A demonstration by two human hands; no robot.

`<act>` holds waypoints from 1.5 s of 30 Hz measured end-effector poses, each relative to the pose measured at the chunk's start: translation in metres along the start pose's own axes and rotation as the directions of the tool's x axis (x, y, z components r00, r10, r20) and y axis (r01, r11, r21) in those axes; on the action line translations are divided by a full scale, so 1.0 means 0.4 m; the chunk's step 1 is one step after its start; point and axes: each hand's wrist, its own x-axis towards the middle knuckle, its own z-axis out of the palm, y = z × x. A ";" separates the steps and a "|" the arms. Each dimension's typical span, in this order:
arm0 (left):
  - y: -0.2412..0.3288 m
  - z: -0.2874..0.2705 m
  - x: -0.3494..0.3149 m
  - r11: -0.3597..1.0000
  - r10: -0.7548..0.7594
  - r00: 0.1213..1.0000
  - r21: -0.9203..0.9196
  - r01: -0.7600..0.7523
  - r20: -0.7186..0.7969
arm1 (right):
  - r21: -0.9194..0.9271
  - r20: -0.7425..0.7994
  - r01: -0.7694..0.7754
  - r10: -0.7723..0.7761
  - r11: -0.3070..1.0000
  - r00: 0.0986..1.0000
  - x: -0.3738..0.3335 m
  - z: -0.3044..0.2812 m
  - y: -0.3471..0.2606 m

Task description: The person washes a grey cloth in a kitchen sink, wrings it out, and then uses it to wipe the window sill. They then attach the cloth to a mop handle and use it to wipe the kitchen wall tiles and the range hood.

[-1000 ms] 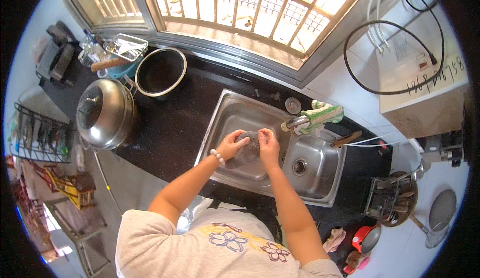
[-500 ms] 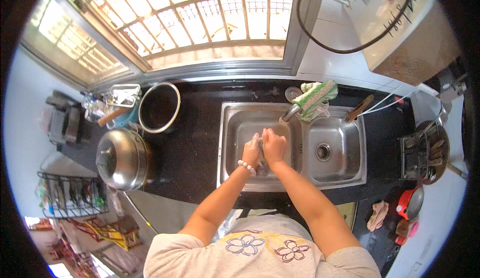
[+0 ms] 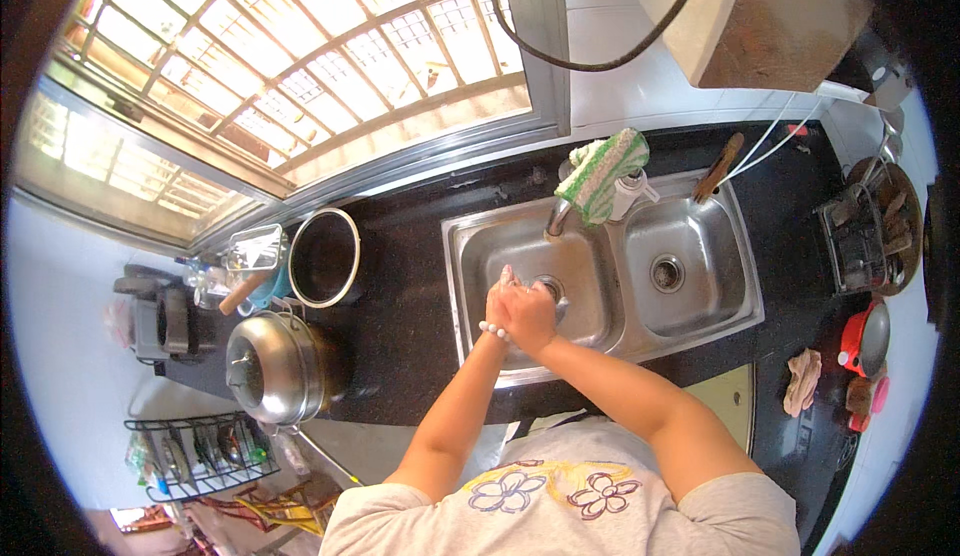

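Note:
Over the left basin of a steel double sink (image 3: 453,274), my two hands are pressed together. My left hand (image 3: 496,303) has its fingertips pointing away from me, and a white bead bracelet (image 3: 494,330) circles its wrist. Across its palm and fingers lies my right hand (image 3: 532,318), its fingers curled around it and partly hiding it. A small greyish patch shows beside the right hand; I cannot tell what it is. The faucet (image 3: 556,220) hangs just beyond the hands, and no running water can be made out.
A green-and-white cloth (image 3: 605,178) drapes the faucet. Left on the black counter stand a lidded steel pot (image 3: 270,366) and a round dark vessel with a pale rim (image 3: 325,258). Rightward are a wooden-handled brush (image 3: 718,168), a utensil rack (image 3: 850,246) and a red pan (image 3: 864,338).
My right hand has folded over my left, where before they were side by side with the right one fisted. The view has turned, so the counter and sink appear tilted.

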 end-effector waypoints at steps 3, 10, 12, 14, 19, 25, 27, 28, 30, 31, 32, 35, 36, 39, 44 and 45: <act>0.291 0.063 -0.047 0.899 -0.257 0.965 -0.380 0.218 -0.055 | -0.035 0.128 -0.299 0.301 0.953 0.945 0.084 -0.015 0.053; 0.175 0.001 -0.010 0.969 -0.221 0.975 0.121 0.215 0.038 | -0.051 0.121 -0.079 0.085 0.996 0.989 0.042 -0.032 -0.006; 0.267 0.051 -0.035 0.848 -0.306 0.951 -0.469 0.248 -0.050 | -0.050 0.162 -0.231 0.237 0.972 0.958 0.067 -0.018 0.037; 0.364 0.056 -0.037 0.712 -0.434 0.901 -0.607 0.353 0.015 | 0.282 0.144 -0.442 0.418 0.852 0.897 0.084 0.015 0.073; 0.293 0.010 -0.025 0.490 -0.546 0.828 -0.752 0.441 0.129 | 0.600 0.184 -0.583 0.615 0.548 0.767 0.079 -0.016 0.038; 0.301 0.053 -0.039 0.657 -0.478 0.878 -0.654 0.374 0.022 | 0.131 0.097 -0.177 0.165 0.976 0.981 0.051 -0.037 -0.008; 0.411 0.092 -0.054 0.727 -0.523 0.843 -0.582 0.364 -0.127 | 0.096 0.081 -0.317 0.310 0.944 0.947 0.085 -0.036 0.023; 0.357 0.075 -0.046 0.850 -0.394 0.907 -0.433 0.299 -0.148 | 0.109 0.082 -0.290 0.283 0.951 0.956 0.073 -0.032 0.018; 0.228 0.004 -0.010 0.792 -0.405 0.913 -0.481 0.376 0.048 | 0.198 0.069 -0.137 0.125 0.971 0.990 0.014 -0.039 -0.023; 0.209 0.007 -0.029 0.773 -0.447 0.894 -0.486 0.408 0.041 | 0.236 0.056 -0.062 0.051 0.970 0.997 -0.005 -0.042 -0.031; 0.190 0.011 -0.042 0.754 -0.483 0.875 -0.492 0.435 0.033 | 0.127 0.131 -0.121 0.105 0.985 0.986 -0.005 -0.034 -0.025; 0.352 0.093 -0.071 0.775 -0.435 0.898 -0.534 0.338 -0.063 | 0.065 0.061 -0.365 0.362 0.929 0.930 0.061 -0.017 0.062; 0.365 0.098 -0.069 0.747 -0.459 0.888 -0.555 0.366 -0.031 | 0.032 0.056 -0.394 0.392 0.918 0.918 0.060 -0.013 0.066; 0.164 0.005 -0.051 0.711 -0.374 0.909 -0.572 0.409 0.185 | 0.179 0.027 -0.183 0.181 0.967 0.983 0.007 -0.043 -0.024; 0.341 0.079 -0.076 0.689 -0.507 0.861 -0.580 0.434 0.042 | 0.068 0.066 -0.402 0.398 0.913 0.915 0.057 -0.008 0.064; 0.337 0.075 -0.073 0.702 -0.465 0.885 -0.599 0.385 0.024 | 0.078 0.030 -0.370 0.369 0.926 0.929 0.056 -0.012 0.051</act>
